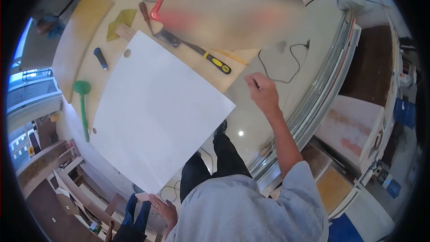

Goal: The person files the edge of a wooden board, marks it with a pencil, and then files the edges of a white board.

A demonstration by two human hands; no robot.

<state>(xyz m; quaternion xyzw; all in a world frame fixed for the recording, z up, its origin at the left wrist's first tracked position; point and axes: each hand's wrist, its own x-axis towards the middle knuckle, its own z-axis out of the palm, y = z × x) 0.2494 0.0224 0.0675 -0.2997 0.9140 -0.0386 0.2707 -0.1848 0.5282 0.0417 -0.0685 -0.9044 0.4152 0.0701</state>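
Note:
A large white panel (156, 112) with two round holes lies across the workbench, its near corner jutting past the bench edge. By that corner is my left hand (165, 209), fingers stretched out toward a small pale pinkish piece (142, 196). My right hand (263, 93) is raised over the floor, right of the panel's right corner, with fingers curled closed; what they may hold is hidden. Nearest to it on the bench are a yellow pencil (236, 57) and a yellow-and-black handled tool (217, 63).
A green mallet (82, 107) and a dark blue cylindrical tool (101, 58) lie left of the panel. Beyond it are a screwdriver (145, 14) and a yellow-green cloth (121, 23). Metal rails (313, 103) run along the right. Another person's legs (136, 215) show at lower left.

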